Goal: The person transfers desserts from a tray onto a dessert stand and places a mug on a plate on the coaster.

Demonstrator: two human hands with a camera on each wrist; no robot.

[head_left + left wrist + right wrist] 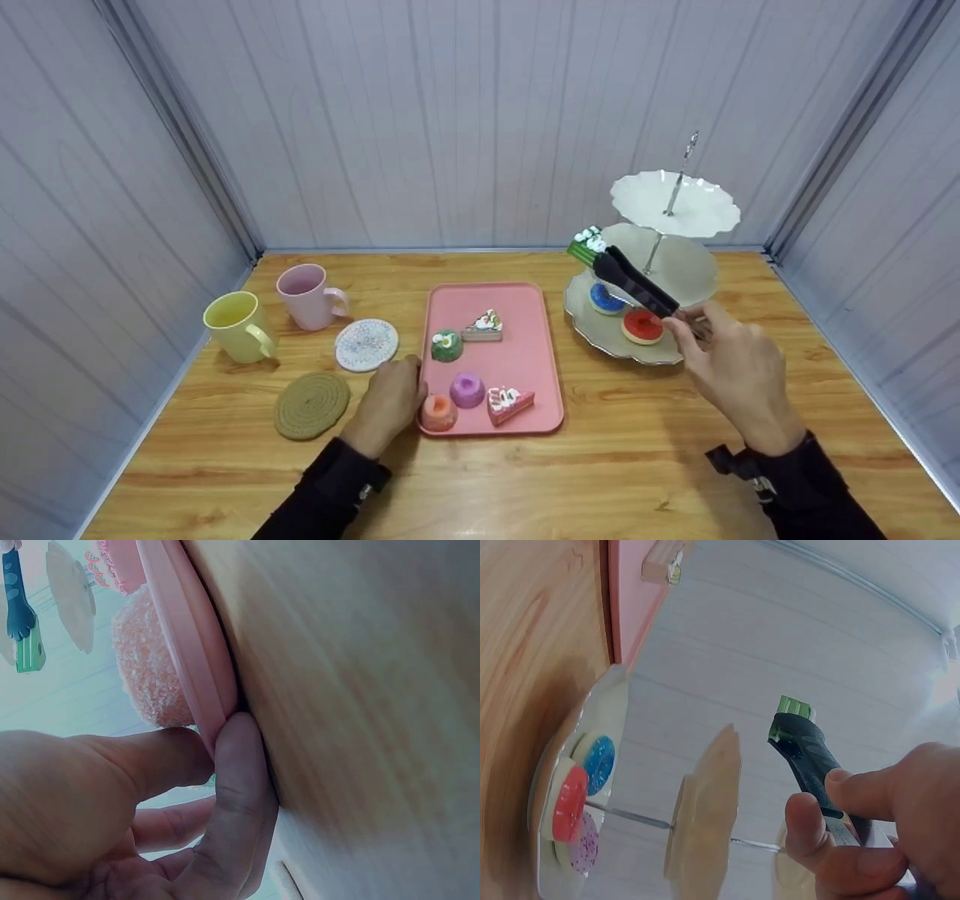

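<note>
My right hand (739,375) grips a pair of tongs (639,283) with black tips, which pinch a green toy cake piece (582,249) with white topping. They hover in front of the tiered stand (600,337). On its bottom tier sit a blue donut (606,298) and a red donut (643,327); the right wrist view adds a purple-speckled donut (585,844). My left hand (388,405) holds the left rim of a pink tray (525,360), thumb above and fingers against its side. Toy cakes, including an orange one (439,412) and a pink slice (510,405), lie on the tray.
A pink mug (304,300) and a yellow mug (238,330) stand at the left. A speckled white coaster (366,345) and a round woven coaster (312,406) lie near my left hand. Panel walls border the wooden table (585,480) at the back and sides.
</note>
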